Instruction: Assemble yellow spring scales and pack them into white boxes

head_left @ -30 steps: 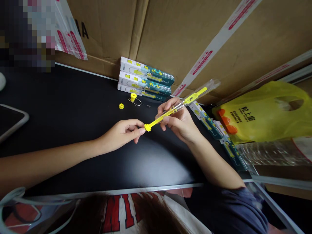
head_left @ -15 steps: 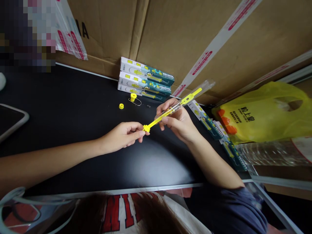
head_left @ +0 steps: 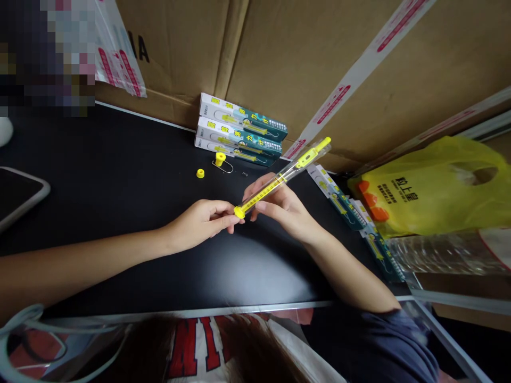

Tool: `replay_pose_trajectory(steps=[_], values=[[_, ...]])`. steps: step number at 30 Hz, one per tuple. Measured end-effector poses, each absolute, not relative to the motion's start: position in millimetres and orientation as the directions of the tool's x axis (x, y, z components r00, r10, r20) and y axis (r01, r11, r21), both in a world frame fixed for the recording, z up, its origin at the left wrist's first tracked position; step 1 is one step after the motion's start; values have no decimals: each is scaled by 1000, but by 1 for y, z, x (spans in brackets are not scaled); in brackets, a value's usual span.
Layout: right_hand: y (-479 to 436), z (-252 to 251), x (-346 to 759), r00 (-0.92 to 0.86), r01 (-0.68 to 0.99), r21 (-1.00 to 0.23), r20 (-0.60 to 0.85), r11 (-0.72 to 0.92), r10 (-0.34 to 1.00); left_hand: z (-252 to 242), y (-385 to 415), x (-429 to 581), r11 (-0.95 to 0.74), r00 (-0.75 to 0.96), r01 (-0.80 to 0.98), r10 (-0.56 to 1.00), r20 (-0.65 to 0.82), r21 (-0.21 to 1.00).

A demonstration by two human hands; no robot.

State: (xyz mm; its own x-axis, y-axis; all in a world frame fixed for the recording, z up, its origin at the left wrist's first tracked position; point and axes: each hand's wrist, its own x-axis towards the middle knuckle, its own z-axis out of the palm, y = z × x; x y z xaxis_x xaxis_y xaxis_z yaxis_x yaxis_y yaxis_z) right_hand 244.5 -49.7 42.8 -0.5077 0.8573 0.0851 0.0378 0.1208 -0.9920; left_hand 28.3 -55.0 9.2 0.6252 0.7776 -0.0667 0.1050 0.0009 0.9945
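A spring scale slants up and to the right between my hands: a yellow rod with scale marks inside a clear plastic tube [head_left: 290,169]. My left hand [head_left: 205,222] pinches the yellow end cap [head_left: 239,212] at its lower end. My right hand [head_left: 281,205] is closed around the middle of the tube, which reaches down to the cap. Out of the tube's far end sticks the yellow tip [head_left: 325,142]. On the black table beyond stand a small yellow plug [head_left: 200,173] and a yellow cap with a wire hook [head_left: 220,159].
Printed spring scale boxes [head_left: 241,133] are stacked at the back, against a large cardboard box [head_left: 171,48]. More such boxes [head_left: 339,199] lie on the right, beside a yellow plastic bag [head_left: 439,186] and a clear bottle [head_left: 443,254]. A phone [head_left: 22,197] lies at the left.
My right hand has moved down and left, sliding the clear tube along the yellow rod to the end cap. The rod's far tip now pokes out of the tube. My left hand has stayed put.
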Motion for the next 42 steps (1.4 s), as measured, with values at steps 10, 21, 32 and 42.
replay_pose_trajectory(steps=[10, 21, 32, 42], values=[[-51, 42, 240, -438, 86, -976, 145, 202, 887, 9, -56, 30, 48, 649, 81, 755, -89, 996], [-52, 47, 240, -442, 134, -972, 117, 194, 889, 4, -56, 28, 251, 732, -4, 661, -168, 968], [-53, 46, 240, -460, 152, -975, 75, 162, 885, 3, -51, 31, 330, 756, 20, 612, -230, 944], [-53, 41, 237, -476, 130, -986, 29, 102, 879, -2, -52, 31, 239, 762, -16, 631, -143, 971]])
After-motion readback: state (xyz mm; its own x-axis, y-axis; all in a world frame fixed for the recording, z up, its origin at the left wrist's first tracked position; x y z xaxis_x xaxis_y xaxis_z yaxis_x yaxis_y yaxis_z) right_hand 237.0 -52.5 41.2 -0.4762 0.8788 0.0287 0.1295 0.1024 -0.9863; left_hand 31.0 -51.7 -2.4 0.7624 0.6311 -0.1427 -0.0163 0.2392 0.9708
